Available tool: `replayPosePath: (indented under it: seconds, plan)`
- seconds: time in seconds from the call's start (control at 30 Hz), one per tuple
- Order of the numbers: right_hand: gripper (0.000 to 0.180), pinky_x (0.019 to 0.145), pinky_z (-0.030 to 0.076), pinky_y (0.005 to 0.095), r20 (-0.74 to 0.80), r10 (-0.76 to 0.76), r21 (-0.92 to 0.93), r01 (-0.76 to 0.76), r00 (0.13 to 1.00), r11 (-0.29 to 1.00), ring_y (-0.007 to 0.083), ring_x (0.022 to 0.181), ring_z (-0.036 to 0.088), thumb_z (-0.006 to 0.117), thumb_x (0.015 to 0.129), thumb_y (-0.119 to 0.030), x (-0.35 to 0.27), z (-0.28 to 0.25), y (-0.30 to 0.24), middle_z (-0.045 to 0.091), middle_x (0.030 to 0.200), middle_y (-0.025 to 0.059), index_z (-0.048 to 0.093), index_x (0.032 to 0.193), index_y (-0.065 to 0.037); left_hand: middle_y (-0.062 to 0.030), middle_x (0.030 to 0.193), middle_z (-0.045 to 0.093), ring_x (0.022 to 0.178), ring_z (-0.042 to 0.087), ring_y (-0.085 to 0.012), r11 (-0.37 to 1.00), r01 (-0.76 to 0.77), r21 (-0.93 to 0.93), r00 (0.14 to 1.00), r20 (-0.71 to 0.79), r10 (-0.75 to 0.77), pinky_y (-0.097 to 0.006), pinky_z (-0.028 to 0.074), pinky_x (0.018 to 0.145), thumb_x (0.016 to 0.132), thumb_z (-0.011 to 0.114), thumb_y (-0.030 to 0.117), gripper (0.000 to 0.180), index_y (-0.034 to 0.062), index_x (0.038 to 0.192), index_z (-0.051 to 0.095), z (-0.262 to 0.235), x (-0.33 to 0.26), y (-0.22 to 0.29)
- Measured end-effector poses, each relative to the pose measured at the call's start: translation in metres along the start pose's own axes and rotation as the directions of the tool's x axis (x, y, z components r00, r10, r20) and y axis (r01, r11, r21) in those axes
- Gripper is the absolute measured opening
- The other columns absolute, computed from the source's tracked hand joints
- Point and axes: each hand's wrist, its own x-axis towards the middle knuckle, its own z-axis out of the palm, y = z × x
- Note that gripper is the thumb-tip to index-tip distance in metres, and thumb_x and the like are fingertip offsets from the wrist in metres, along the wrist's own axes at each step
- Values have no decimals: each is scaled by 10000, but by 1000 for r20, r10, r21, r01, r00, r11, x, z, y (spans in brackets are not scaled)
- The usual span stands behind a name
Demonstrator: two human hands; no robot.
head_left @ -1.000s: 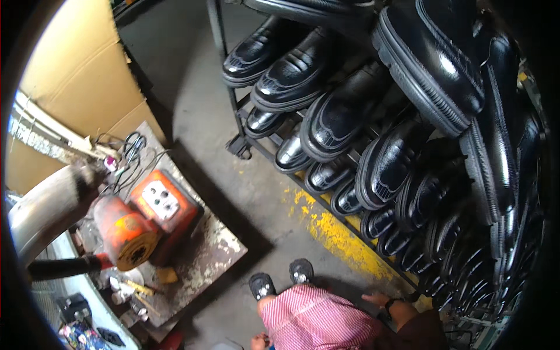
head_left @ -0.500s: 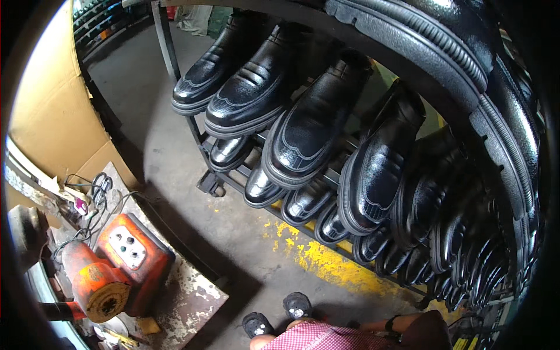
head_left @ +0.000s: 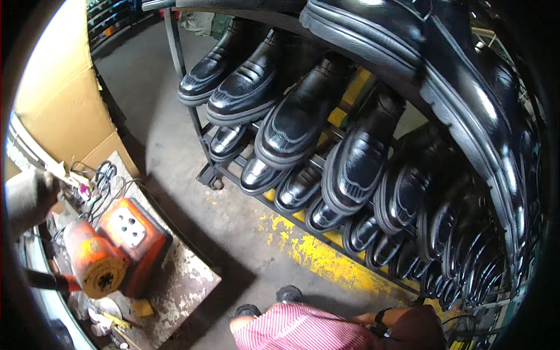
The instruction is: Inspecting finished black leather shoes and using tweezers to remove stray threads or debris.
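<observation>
Fingers on the right hand (head_left: 365, 318): can't tell from here if they're apart or together, left hand's out of view. Black shoes (head_left: 358, 166) sit ahead of them; I'd keep any touch light on that gloss.

A grey concrete floor (head_left: 137, 76) is stretching between a paint-chipped table (head_left: 189, 277) at the left and a dark metal rack (head_left: 175, 46), with patchy yellow paint (head_left: 318, 254) running beneath the rack's lower edge. A large cardboard sheet (head_left: 58, 81) is standing beyond the table, catching bright light, while a dark shadow (head_left: 238, 281) is lying along the table's side.
</observation>
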Motion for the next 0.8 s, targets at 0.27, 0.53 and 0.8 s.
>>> replayPosePath:
  seconds: [0.27,0.53,0.8]
  plan:
    - [488,571,476,370,-412,-460,-234,397,786,888,165,624,557,471,923,-454,30,8,-50,675,727,66,696,829,-33,-117,904,640,790,628,-241,984,-170,57,976,-127,176,-372,520,711,879,499,145,234,-9,1044,562,-41,-60,15]
    - [376,671,450,261,-791,-500,99,879,354,466,102,700,598,472,953,-323,-39,5,-54,688,888,61,660,966,3,-38,834,623,657,474,-56,815,124,-567,992,103,-79,-213,396,560,913,526,159,265,-37,1079,593,-99,-57,-47]
    - [315,766,432,278,-798,-570,6,949,195,315,111,710,581,488,951,-254,-109,31,-41,653,711,43,659,912,8,-112,1137,606,985,585,-161,619,-78,-782,974,-193,-120,-281,475,864,969,440,104,280,-16,1200,544,-113,-98,35]
